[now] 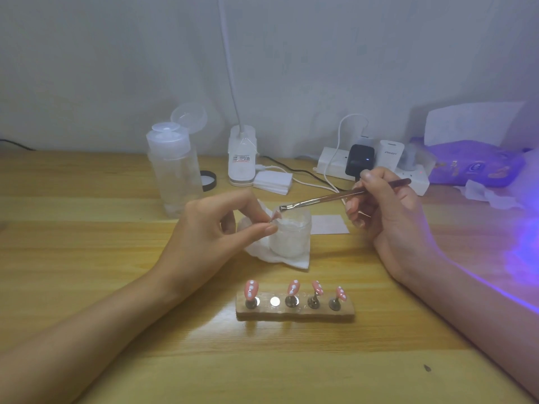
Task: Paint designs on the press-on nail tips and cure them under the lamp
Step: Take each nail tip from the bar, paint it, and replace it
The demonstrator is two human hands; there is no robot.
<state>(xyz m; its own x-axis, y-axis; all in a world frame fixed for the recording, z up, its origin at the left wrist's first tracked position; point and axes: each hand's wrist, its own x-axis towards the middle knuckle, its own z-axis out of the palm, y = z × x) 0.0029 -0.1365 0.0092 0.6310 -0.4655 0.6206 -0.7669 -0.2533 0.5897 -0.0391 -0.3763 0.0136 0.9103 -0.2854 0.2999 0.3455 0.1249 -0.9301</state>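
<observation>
My left hand (215, 228) pinches a small pink nail tip (275, 215) between thumb and forefinger, just above a frosted white jar (288, 239). My right hand (388, 211) grips a thin brush (329, 197) like a pen; its bristle end touches the held nail tip. Near the front, a wooden holder (294, 313) carries several pink nail tips with white dots on metal stands (293, 288); its second magnet spot (274, 301) is bare. Violet light (525, 249) spills in from the right edge; the curing lamp itself is out of view.
A white tissue (280, 258) lies under the jar. At the back stand a clear pump bottle (173, 170), a black-rimmed lid (208, 180), a white desk-lamp base (242, 158), a stack of wipes (272, 182), a power strip with chargers (376, 164) and a purple packet (478, 167).
</observation>
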